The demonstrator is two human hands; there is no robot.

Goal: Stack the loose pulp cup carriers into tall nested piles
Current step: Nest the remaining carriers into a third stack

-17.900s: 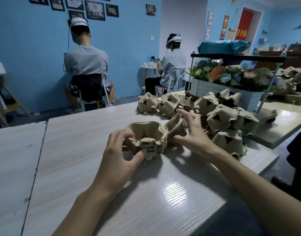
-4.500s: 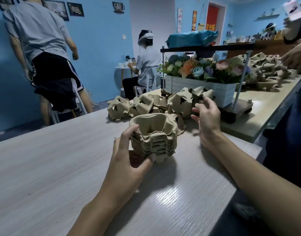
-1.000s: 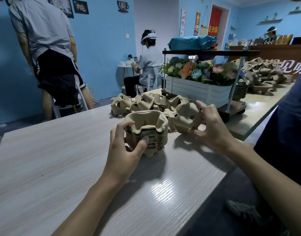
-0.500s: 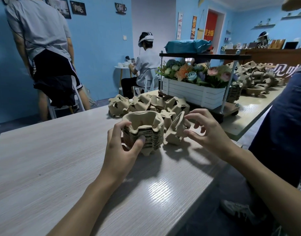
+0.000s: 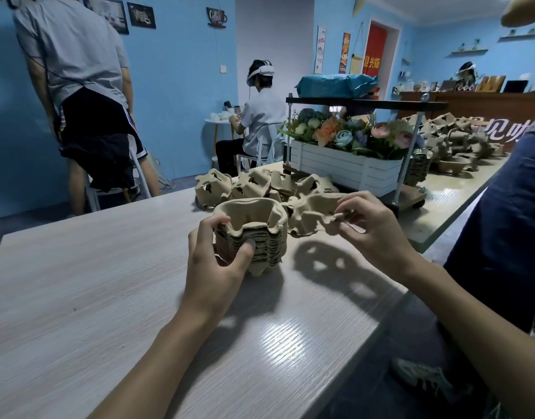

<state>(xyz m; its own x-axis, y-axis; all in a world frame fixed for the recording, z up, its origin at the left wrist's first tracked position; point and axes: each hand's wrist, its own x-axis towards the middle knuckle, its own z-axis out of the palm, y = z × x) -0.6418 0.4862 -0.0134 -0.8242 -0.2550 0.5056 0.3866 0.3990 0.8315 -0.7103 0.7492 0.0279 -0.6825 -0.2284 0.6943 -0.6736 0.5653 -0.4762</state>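
A nested pile of brown pulp cup carriers (image 5: 260, 234) stands cups-up on the pale wooden table (image 5: 109, 297). My left hand (image 5: 218, 261) grips its near left side, thumb on the front and fingers over the rim. My right hand (image 5: 372, 228) holds a single loose carrier (image 5: 314, 216) in the air just right of the pile, pinched at its right edge and held above the table. Several more loose carriers (image 5: 254, 186) lie overturned in a heap behind the pile.
A white planter of artificial flowers (image 5: 348, 167) on a wheeled rack stands behind the heap. More carriers (image 5: 450, 140) cover the table at the far right. One person stands at the left, another sits at the back, and a third stands close at the right edge.
My right hand has lifted the loose carrier off the table and turned it to lie flatter beside the pile. The left hand has kept its hold on the pile.
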